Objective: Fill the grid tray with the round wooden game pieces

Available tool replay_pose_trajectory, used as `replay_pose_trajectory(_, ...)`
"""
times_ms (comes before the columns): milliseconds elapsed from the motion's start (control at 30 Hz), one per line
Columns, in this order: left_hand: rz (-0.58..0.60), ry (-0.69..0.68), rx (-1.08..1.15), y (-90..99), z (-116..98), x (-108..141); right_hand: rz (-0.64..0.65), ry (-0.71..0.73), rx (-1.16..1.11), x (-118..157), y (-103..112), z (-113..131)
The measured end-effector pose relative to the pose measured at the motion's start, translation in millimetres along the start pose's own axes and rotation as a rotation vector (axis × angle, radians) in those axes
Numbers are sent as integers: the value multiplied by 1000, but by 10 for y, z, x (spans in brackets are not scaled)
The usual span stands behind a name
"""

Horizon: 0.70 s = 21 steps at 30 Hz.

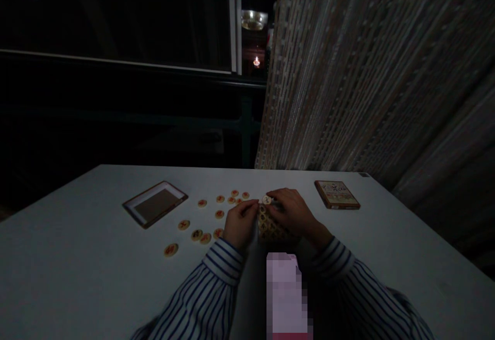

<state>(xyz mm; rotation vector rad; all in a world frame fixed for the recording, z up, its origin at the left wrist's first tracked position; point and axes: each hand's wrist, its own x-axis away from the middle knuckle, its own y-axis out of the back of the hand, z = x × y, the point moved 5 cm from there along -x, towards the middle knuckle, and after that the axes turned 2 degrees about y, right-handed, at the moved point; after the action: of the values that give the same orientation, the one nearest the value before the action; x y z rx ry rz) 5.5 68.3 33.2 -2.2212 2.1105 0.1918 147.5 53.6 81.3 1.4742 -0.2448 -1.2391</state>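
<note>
While the right hand (294, 211) pinches a pale disc (266, 200) (narrow grip), left hand (240, 222) beside packed pieces (266, 227), its grip unclear

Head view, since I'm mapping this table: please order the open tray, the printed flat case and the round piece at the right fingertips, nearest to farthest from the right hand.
1. Round piece: at the right hand's fingertips.
2. Printed flat case: to the right.
3. Open tray: off to the left.
</note>
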Motion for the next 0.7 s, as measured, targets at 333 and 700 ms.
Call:
replay_pose_trajectory(333,7,-105,-338,-60,183,99,189,-164,87,30,72,-266)
replay_pose_trajectory(700,13,-361,-642,-86,71,161,392,-246,229,82,39,-295)
